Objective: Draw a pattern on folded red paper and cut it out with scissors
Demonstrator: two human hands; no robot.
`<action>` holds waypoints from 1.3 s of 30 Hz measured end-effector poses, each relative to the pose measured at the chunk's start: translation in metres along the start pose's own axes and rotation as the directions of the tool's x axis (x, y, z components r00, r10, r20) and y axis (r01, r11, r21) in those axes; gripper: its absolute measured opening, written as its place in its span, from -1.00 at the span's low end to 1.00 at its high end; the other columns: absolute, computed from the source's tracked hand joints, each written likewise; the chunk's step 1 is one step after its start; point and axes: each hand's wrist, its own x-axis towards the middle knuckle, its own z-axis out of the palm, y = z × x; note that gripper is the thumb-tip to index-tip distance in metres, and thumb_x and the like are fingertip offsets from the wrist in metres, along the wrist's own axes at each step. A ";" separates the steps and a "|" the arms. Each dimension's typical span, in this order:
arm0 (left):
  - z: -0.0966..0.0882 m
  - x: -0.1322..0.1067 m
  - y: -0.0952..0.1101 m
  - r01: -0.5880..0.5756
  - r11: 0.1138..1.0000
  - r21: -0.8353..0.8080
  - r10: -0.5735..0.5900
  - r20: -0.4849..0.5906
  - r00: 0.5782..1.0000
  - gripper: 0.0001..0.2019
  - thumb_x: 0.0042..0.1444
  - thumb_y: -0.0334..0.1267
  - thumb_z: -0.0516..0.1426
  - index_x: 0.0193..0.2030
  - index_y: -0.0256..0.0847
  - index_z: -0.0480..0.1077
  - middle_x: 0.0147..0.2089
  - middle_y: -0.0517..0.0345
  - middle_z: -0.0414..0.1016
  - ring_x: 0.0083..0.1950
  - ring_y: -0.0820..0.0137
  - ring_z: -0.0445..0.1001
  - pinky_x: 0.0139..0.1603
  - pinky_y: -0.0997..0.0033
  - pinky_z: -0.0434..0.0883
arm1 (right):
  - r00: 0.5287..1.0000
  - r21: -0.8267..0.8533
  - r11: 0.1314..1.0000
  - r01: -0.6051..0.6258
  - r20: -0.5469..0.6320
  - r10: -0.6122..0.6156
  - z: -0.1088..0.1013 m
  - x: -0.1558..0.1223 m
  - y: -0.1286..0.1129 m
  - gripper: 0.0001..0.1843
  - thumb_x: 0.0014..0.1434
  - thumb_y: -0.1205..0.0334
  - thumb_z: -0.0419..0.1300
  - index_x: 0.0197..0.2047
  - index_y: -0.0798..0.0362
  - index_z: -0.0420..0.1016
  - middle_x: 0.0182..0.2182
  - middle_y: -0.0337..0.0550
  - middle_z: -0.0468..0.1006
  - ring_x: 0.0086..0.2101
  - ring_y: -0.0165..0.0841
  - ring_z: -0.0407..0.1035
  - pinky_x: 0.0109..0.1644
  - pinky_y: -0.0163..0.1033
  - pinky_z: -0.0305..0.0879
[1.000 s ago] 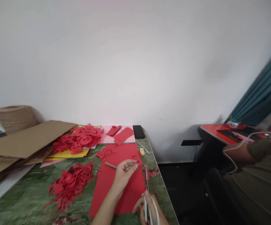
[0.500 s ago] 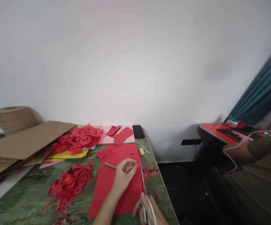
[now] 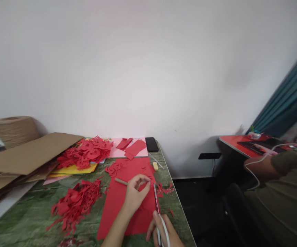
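Observation:
My left hand [image 3: 134,193] rests on a red paper sheet [image 3: 124,209] on the green table [image 3: 30,219], its fingers pinched on a small bit of the red paper near the sheet's right edge. My right hand [image 3: 164,233] at the bottom edge grips white-handled scissors [image 3: 156,202], whose blades point away from me along that right edge, close to my left fingers. A thin wooden stick [image 3: 120,181] lies on the sheet just left of my left hand.
Piles of red paper cut-outs [image 3: 73,202] lie left of the sheet, and another pile of cut-outs [image 3: 86,151] lies further back. Cardboard [image 3: 27,154], a twine roll [image 3: 14,128], a pink sheet [image 3: 128,147] and a black phone [image 3: 152,144] sit further back. Another person [image 3: 279,192] sits right, by a red table [image 3: 241,142].
The scissors have swung slightly left, closer to my left fingers, and my right hand shifted a little with them. My left hand stays pinched on the sheet.

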 end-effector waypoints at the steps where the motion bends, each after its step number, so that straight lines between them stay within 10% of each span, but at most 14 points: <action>1: 0.000 0.000 0.000 0.001 1.000 -0.001 -0.001 0.003 1.000 -0.90 -0.19 -0.28 0.20 -0.49 -0.22 0.38 -0.43 0.12 0.48 -0.31 0.33 0.47 -0.18 0.36 0.41 | 1.000 0.005 1.000 -0.005 -0.005 0.005 0.000 0.000 0.000 -0.32 -0.06 -0.42 -0.19 -0.58 0.07 0.28 -0.87 -0.41 0.10 -0.80 -0.54 -0.04 -0.68 -0.40 -0.09; 39: -0.004 0.003 -0.003 0.048 0.998 -0.045 -0.048 -0.016 0.999 -0.86 -0.19 -0.25 0.23 -0.48 -0.22 0.37 -0.43 0.12 0.49 -0.32 0.34 0.47 -0.19 0.36 0.40 | 0.998 0.074 0.995 0.068 0.007 -0.068 0.002 -0.002 0.006 -0.34 0.00 -0.37 -0.18 -0.61 0.08 0.26 -0.89 -0.44 0.04 -0.81 -0.57 -0.08 -0.68 -0.42 -0.11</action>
